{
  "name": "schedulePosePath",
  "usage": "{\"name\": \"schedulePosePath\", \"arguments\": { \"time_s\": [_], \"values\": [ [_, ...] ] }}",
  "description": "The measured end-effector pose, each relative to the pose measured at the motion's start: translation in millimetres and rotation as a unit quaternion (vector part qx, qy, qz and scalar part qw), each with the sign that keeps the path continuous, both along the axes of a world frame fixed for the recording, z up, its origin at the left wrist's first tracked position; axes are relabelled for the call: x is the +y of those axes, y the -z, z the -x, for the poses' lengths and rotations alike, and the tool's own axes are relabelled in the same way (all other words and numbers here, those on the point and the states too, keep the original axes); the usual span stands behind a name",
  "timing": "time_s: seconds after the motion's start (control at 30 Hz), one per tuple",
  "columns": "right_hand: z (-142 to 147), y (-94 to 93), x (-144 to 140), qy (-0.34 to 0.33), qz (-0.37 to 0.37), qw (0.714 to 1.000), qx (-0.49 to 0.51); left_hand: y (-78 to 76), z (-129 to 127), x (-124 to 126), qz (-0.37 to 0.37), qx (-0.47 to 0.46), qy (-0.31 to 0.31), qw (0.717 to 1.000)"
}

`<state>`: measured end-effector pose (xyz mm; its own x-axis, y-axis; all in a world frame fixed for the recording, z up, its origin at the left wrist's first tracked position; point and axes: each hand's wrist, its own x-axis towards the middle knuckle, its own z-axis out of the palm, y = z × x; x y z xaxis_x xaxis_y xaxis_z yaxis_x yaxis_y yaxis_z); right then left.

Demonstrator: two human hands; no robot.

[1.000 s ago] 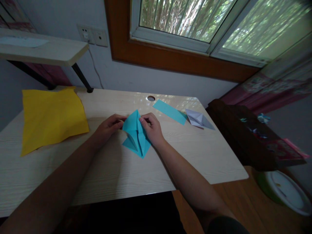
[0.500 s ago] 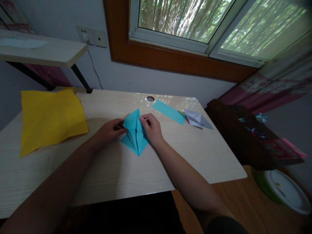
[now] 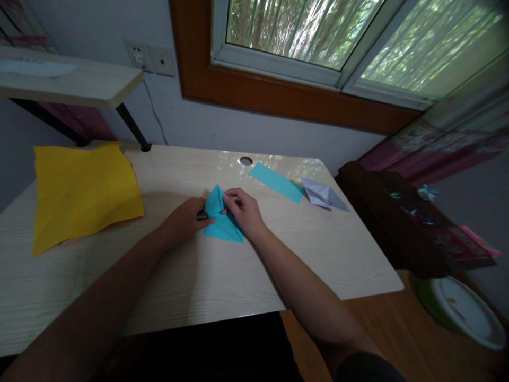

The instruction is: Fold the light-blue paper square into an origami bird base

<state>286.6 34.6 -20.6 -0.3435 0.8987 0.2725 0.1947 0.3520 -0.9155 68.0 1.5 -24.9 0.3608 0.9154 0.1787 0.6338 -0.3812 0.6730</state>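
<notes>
A folded sheet of turquoise paper [image 3: 224, 228] is between my hands, over the middle of the table. Its upper flap stands raised and partly folded in, while the lower part spreads into a pointed shape. My left hand [image 3: 190, 216] grips the paper's left edge, thumb in front and fingers behind. On the other side my right hand [image 3: 243, 208] pinches the upper flap between thumb and fingertips. Some of the left fingers are hidden behind the paper.
A turquoise paper strip [image 3: 276, 182] and a folded white paper [image 3: 322, 194] lie right of my hands. At the left is a large yellow sheet [image 3: 85, 196]. A raised shelf [image 3: 95, 90] stands at the back left of the table [image 3: 222, 286]. A cable hole [image 3: 246, 161] is near the back edge.
The turquoise paper has turned and tilted; its upper flap now looks narrower and more folded in. My left hand has shifted slightly right, and my right hand a little down and left.
</notes>
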Motion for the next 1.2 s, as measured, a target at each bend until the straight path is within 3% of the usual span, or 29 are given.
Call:
{"name": "schedulePosePath", "arguments": {
  "time_s": [0.33, 0.6, 0.87, 1.1, 1.2],
  "values": [
    [-1, 0.7, 1, 0.005, -0.058, 0.997, -0.043, 1.5, -7, 4, -0.029, 0.033, -0.014, 0.999],
    [-8, -1.5, 0, -0.058, -0.074, 0.995, -0.045, 2.7, -7, 5, -0.016, 0.010, -0.020, 1.000],
    [-17, -6.3, 8, -0.111, -0.150, 0.980, -0.065, -2.8, -8, 3, 0.010, -0.003, -0.021, 1.000],
    [-18, -1.2, 11, -0.126, -0.143, 0.975, -0.113, -4.2, -8, 0, 0.042, -0.017, -0.060, 0.997],
    [-17, -0.9, 11, -0.142, -0.157, 0.971, -0.109, -3.7, -2, -3, 0.066, -0.065, -0.035, 0.995]
  ]
}}
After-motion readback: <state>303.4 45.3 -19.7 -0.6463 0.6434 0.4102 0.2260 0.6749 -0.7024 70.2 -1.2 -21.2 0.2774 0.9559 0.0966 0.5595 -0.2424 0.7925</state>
